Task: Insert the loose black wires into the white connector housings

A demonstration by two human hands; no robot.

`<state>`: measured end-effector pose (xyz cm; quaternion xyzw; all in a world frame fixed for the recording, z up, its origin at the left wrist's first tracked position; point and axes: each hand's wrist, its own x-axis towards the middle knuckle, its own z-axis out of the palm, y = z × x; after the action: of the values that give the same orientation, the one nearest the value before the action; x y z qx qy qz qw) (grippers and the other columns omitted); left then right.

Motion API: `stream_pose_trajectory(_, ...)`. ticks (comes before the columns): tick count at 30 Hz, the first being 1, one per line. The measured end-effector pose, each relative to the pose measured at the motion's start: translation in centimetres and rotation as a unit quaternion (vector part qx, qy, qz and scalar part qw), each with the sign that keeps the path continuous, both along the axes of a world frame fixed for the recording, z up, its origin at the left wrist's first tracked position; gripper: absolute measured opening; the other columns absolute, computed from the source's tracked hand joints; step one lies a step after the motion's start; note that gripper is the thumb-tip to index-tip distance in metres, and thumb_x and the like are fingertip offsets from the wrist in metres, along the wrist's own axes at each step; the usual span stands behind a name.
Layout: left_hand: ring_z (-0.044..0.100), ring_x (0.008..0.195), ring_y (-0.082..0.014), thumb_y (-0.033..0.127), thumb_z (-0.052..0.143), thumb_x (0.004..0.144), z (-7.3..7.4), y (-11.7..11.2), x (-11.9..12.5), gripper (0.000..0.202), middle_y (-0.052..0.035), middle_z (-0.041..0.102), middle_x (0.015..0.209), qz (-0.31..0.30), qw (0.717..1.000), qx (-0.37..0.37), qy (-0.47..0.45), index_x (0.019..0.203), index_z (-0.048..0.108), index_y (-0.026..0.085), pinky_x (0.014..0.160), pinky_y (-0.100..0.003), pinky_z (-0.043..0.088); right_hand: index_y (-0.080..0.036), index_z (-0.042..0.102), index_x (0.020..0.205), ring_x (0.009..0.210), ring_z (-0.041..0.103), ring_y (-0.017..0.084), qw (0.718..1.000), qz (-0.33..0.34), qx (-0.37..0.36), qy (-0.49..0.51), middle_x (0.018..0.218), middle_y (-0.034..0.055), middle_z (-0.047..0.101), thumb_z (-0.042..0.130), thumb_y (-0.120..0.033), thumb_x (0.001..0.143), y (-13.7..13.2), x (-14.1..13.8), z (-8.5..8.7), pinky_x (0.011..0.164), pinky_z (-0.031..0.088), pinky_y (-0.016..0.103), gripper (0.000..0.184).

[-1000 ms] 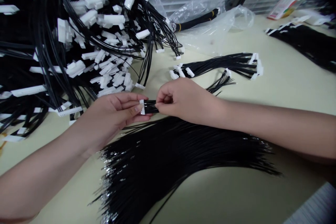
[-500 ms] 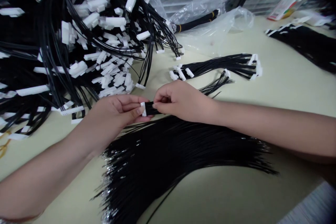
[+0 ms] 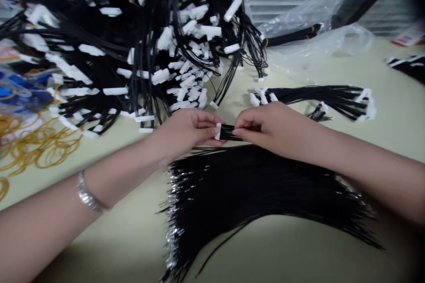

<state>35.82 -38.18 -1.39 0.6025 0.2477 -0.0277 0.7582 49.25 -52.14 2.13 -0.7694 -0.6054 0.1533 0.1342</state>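
Observation:
A small white connector (image 3: 218, 131) is pinched between the thumb and fingers of my left hand (image 3: 195, 130). Black wires (image 3: 229, 132) run out of its right side, side by side. My right hand (image 3: 262, 126) is closed on these wires a short way from the connector; its fingertips partly hide them. Just below both hands lies a wide bundle of loose black wires (image 3: 245, 185) with shiny metal terminals at its ends. Behind my right hand, a short wire bunch with a white connector (image 3: 322, 107) rests on the table.
A big heap of black harnesses with white connectors (image 3: 189, 84) fills the back left. Yellow rubber bands (image 3: 49, 146) lie at the left. A tied harness bundle (image 3: 312, 93), a clear plastic bag (image 3: 345, 40) and another dark bundle (image 3: 408, 66) lie towards the back right.
The view has swung left, so everything appears further right and the rubber bands show. Both hands keep their grip; slightly more wire shows between them.

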Motion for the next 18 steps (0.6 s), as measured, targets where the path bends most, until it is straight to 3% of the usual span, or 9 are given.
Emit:
stream_pose_trajectory(4, 0.067, 0.075, -0.0116, 0.006, 0.056, 0.078, 0.0, 0.3, 0.0, 0.014, -0.0049, 0.067, 0.081, 0.010, 1.000, -0.027, -0.009, 0.090, 0.061, 0.010, 0.081, -0.024, 0.056, -0.017, 0.064, 0.083, 0.072, 0.053, 0.011, 0.992, 0.032, 0.077, -0.090, 0.084, 0.0033, 0.058, 0.052, -0.023, 0.080, -0.6, -1.1, 1.1, 0.066, 0.038, 0.024, 0.014)
stream_pose_trajectory(6, 0.066, 0.074, -0.0105, 0.004, 0.056, 0.077, 0.0, 0.2, 0.1, 0.014, -0.0036, 0.066, 0.079, 0.014, 0.999, -0.034, -0.011, 0.089, 0.061, 0.010, 0.084, -0.026, 0.055, -0.018, 0.063, 0.083, 0.072, 0.052, 0.009, 0.995, 0.064, 0.065, -0.037, 0.086, 0.0020, 0.057, 0.052, -0.021, 0.081, -0.9, -2.3, 1.3, 0.067, 0.039, 0.022, 0.012)
stream_pose_trajectory(11, 0.065, 0.071, -0.0090, 0.004, 0.055, 0.078, 0.3, -0.1, 0.0, 0.014, -0.0034, 0.065, 0.078, 0.014, 0.999, -0.041, -0.005, 0.089, 0.061, 0.010, 0.087, -0.028, 0.053, -0.019, 0.062, 0.083, 0.077, 0.051, 0.006, 0.983, 0.140, -0.053, 0.105, 0.084, -0.0023, 0.057, 0.057, -0.026, 0.081, -1.6, -4.9, 0.8, 0.068, 0.038, 0.017, 0.009)
stream_pose_trajectory(18, 0.067, 0.076, -0.0135, 0.009, 0.057, 0.078, 0.2, 0.1, 0.0, 0.017, -0.0050, 0.066, 0.081, 0.008, 1.000, -0.025, -0.002, 0.095, 0.060, 0.011, 0.082, -0.026, 0.055, -0.014, 0.065, 0.084, 0.074, 0.052, 0.006, 0.976, 0.184, 0.001, 0.120, 0.084, 0.0010, 0.057, 0.053, -0.018, 0.083, -2.0, -5.8, -0.5, 0.070, 0.041, 0.017, 0.014)
